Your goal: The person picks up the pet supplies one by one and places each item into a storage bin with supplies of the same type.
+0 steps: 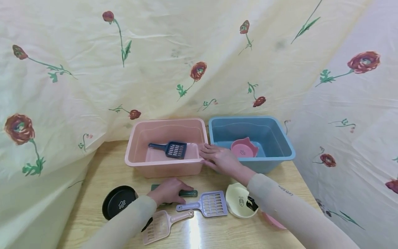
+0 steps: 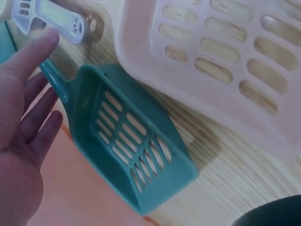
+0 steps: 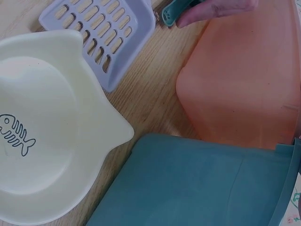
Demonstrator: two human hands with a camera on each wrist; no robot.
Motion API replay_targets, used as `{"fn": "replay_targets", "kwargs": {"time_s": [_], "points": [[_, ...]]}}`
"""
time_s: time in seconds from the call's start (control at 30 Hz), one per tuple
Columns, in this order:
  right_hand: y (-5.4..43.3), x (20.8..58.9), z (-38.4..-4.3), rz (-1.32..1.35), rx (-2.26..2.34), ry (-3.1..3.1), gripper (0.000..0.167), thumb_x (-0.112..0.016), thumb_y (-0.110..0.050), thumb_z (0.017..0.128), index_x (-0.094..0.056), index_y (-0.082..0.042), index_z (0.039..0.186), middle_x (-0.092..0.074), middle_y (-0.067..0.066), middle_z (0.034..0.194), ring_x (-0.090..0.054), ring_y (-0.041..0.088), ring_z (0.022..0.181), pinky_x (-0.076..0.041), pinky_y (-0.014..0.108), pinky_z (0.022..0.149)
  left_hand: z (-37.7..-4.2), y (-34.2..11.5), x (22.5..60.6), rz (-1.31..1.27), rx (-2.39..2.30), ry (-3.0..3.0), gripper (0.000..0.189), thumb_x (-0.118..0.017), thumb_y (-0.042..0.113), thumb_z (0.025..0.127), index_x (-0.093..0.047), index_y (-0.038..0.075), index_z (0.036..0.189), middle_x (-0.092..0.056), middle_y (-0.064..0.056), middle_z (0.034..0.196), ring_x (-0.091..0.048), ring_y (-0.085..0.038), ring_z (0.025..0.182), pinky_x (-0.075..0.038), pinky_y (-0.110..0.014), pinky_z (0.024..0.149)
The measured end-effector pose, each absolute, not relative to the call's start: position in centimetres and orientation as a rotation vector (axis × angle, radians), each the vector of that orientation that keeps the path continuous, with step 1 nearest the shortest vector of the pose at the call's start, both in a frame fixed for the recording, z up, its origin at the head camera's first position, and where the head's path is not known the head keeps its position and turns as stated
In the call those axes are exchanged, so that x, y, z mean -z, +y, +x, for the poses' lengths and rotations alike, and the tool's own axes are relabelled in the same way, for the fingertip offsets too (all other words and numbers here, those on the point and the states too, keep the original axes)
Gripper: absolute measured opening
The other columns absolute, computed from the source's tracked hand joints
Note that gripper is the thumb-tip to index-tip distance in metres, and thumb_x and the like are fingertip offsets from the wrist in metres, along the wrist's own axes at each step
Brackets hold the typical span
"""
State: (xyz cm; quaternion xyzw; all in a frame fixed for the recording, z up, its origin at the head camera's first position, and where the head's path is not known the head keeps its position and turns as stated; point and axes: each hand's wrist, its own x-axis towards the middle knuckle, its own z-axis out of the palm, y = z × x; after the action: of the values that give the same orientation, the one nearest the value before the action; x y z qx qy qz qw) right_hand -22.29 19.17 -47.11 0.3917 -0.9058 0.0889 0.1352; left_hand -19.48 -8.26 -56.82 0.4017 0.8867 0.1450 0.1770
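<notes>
My left hand [image 1: 169, 192] is over a green litter scoop [image 2: 134, 141] on the table. In the left wrist view its thumb crosses the scoop's handle while the other fingers reach out loosely beside it. My right hand [image 1: 219, 158] rests on the right front corner of the pink tub [image 1: 169, 168], fingers extended over the rim; the right wrist view leaves this hand out. Inside that tub lies a dark blue litter scoop [image 1: 175, 149]. A lilac litter scoop [image 1: 214, 204] and a pale pink litter scoop [image 1: 158, 226] lie just in front of the left hand.
Right of the pink tub stands a blue tub [image 1: 270, 159] containing a pink cat-eared bowl [image 1: 242, 148]. A cream bowl [image 3: 42, 117] with a fishbone print and a partly covered pink bowl [image 1: 273, 220] sit by my right forearm. A black bowl [image 1: 116, 200] is at left. Flowered cloth hangs behind.
</notes>
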Motion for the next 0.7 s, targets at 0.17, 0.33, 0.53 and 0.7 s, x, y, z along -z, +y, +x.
{"fn": "replay_targets", "kwargs": {"time_s": [0.17,0.33,0.53,0.7], "points": [[19.2,47.2,-22.3,1.134,-0.261,-2.629,0.045,-0.077,-0.032,0.1,-0.071,-0.014,0.14,-0.065,0.007,0.146,-0.06,0.027,0.14,-0.053,0.045,0.111,-19.4,-8.3,57.0,1.15,-0.412,2.527,0.049,-0.091,0.029,0.086,-0.078,0.024,0.133,-0.079,0.007,0.123,-0.072,-0.005,0.108,-0.058,-0.032,0.096],[19.2,47.3,-22.5,1.144,-0.24,-2.623,0.045,-0.075,-0.035,0.101,-0.071,-0.014,0.141,-0.066,0.007,0.145,-0.06,0.028,0.139,-0.053,0.046,0.111,-19.5,-8.5,57.2,1.232,-0.411,2.55,0.042,-0.09,0.025,0.088,-0.08,0.022,0.128,-0.08,0.006,0.118,-0.074,-0.008,0.105,-0.059,-0.032,0.093],[19.0,47.3,-22.7,1.173,-0.24,-2.594,0.043,-0.074,-0.034,0.101,-0.072,-0.012,0.139,-0.068,0.008,0.142,-0.062,0.029,0.137,-0.053,0.046,0.111,-19.1,-9.1,57.1,1.276,-0.456,2.552,0.037,-0.088,0.022,0.09,-0.081,0.021,0.126,-0.08,0.008,0.117,-0.074,-0.008,0.106,-0.059,-0.033,0.095],[19.2,47.4,-22.6,1.172,-0.255,-2.599,0.043,-0.074,-0.033,0.102,-0.072,-0.012,0.139,-0.068,0.008,0.142,-0.062,0.029,0.137,-0.052,0.047,0.112,-18.5,-9.7,56.5,1.23,-0.605,2.538,0.038,-0.087,0.022,0.092,-0.08,0.02,0.129,-0.079,0.008,0.121,-0.073,-0.007,0.111,-0.059,-0.034,0.097]]}}
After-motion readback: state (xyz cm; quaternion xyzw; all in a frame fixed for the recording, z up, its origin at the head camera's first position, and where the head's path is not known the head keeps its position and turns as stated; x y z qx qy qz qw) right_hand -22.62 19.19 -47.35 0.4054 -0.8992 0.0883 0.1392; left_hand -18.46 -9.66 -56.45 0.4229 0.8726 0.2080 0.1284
